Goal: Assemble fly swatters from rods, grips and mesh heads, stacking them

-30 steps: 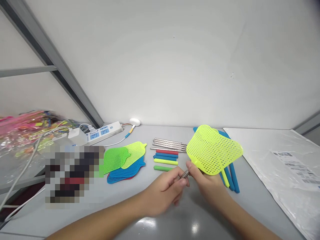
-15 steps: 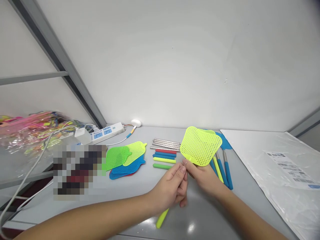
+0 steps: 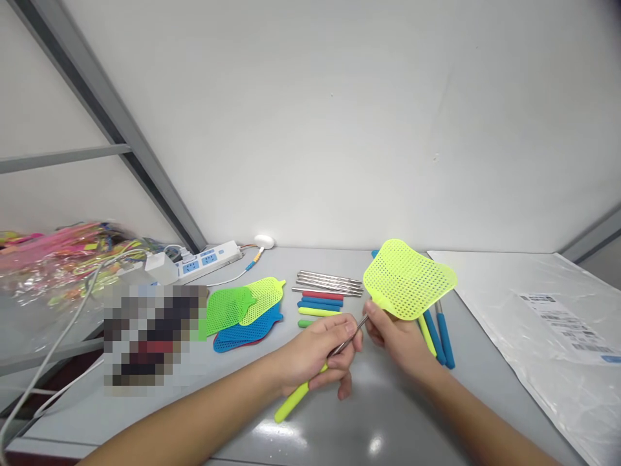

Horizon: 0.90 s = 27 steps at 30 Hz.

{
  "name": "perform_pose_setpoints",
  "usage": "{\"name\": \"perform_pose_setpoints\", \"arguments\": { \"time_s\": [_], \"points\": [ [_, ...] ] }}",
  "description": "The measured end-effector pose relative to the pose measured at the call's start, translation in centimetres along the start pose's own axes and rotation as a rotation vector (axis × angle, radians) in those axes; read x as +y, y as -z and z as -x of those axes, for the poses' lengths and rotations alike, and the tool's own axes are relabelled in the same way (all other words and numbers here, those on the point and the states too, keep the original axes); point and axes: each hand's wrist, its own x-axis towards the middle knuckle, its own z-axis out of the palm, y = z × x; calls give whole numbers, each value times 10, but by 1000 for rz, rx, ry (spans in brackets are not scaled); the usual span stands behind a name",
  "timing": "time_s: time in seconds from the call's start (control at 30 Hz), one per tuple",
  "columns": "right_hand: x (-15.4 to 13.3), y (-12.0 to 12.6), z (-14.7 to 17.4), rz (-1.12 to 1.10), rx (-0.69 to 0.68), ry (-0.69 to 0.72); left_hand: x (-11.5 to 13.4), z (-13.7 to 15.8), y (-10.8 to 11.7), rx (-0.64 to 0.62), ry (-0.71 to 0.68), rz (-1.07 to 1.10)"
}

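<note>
A yellow-green fly swatter [image 3: 410, 279] slants across the middle, its perforated head up at the right and its yellow handle [image 3: 292, 402] down at the left. My left hand [image 3: 325, 353] is closed around its metal rod, just above the handle. My right hand [image 3: 392, 333] pinches the neck where rod and head meet; its fingertips are partly hidden. Beyond my left hand lie several metal rods [image 3: 327, 281] and loose handles in red [image 3: 323, 296], blue [image 3: 320, 303], yellow [image 3: 317, 312] and green [image 3: 305, 323].
Loose swatter heads in green [image 3: 228, 307], yellow [image 3: 266, 298] and blue [image 3: 252, 330] overlap at the left. Blue-handled swatters [image 3: 445, 340] lie behind my right hand. A white plastic package [image 3: 490, 291] covers the right side. A power strip [image 3: 208, 260] and bagged colourful items [image 3: 72, 259] are at the left.
The swatter head has moved right and turned, with my right hand at its neck. My left hand has shifted slightly down and left, and the metal rod now shows between my hands.
</note>
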Motion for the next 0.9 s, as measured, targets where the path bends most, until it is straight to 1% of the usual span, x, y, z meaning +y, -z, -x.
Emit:
{"name": "perform_pose_setpoints", "arguments": {
  "time_s": [0.1, 0.23, 0.33, 0.43, 0.5, 0.6, 0.63, 0.7, 0.8, 0.87, 0.9],
  "points": [
    [7, -11, 4, -39, -86, -6, -1, 1, 0, 62, -27, -87],
    [7, -18, 7, -146, -92, -35, 1, 2, -1, 98, -20, -262],
    [6, -16, 6, -137, -32, -53, 8, 3, -1, 110, 13, -377],
    [3, -3, 0, -72, 39, -1, 19, 6, 0, 128, 29, -517],
    [0, 11, -7, -61, 110, 66, 29, 10, 2, 166, 8, -739],
    [-6, 34, -18, -106, 247, 136, 44, 18, 6, 241, -65, -1163],
    [-8, 40, -21, -127, 285, 150, 48, 20, 8, 258, -87, -1267],
    [-10, 48, -25, -175, 337, 168, 52, 23, 12, 276, -116, -1390],
    [-8, 46, -26, -208, 370, 190, 46, 21, 15, 297, -119, -1461],
    [-4, 34, -21, -115, 346, 199, 35, 17, 14, 303, -125, -1459],
    [-1, 26, -18, -38, 298, 197, 28, 14, 12, 296, -135, -1450]
  ]
}}
